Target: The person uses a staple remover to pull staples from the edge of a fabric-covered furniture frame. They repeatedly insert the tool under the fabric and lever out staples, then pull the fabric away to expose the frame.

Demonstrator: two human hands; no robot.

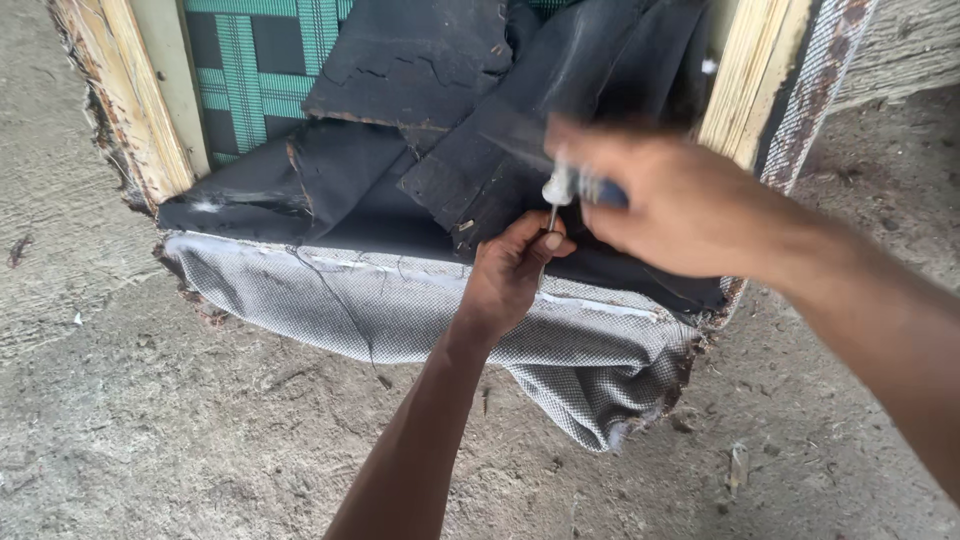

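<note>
The left hand (510,275) pinches the screwdriver (560,195) shaft at the frame's (135,100) lower edge; the right hand (670,205) clenches its handle. Black lining (400,170) is partly torn loose; grey mesh fabric (400,310) hangs free, one edge seemingly attached.

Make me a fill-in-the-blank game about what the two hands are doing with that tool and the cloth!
1. The right hand grips a screwdriver with a blue and ____ handle.
2. The left hand pinches the screwdriver's thin metal ____.
3. Below the torn black lining sheet, the loose grey woven fabric hangs onto the ____ floor.
4. The webbing inside the pale wooden frame is black and ____.

Missing words: white; shaft; concrete; green
</note>
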